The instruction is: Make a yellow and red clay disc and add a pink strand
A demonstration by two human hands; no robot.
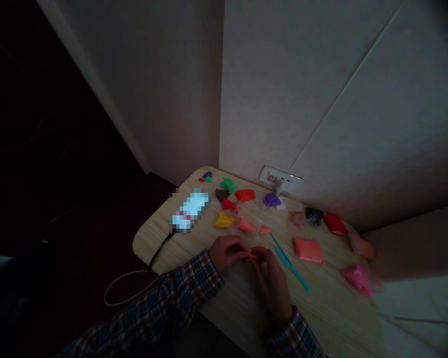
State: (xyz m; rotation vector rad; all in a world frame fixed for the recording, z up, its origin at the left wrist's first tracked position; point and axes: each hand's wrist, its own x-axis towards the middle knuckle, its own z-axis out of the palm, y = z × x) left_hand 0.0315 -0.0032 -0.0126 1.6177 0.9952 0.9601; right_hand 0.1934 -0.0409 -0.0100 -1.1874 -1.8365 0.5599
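Observation:
My left hand (226,252) and my right hand (272,279) meet over the front of the wooden table, fingertips pinched together. Between them is a small coral-pink piece of modelling clay (253,256), partly covered by the fingers. Just beyond the hands lie a small coral lump (264,230) and an opened bag of coral clay (245,224). Right of my right hand, blue modelling tools (291,266) rest on the tabletop. A bit of yellow shows behind the right fingers, too hidden to make out.
Bags of clay are spread over the table (164,248), among them yellow (224,220), purple (272,200), a coral block (308,250) and pink (359,279). A lit phone (190,211) with a cable (160,248) lies left. A wall socket (280,180) is behind.

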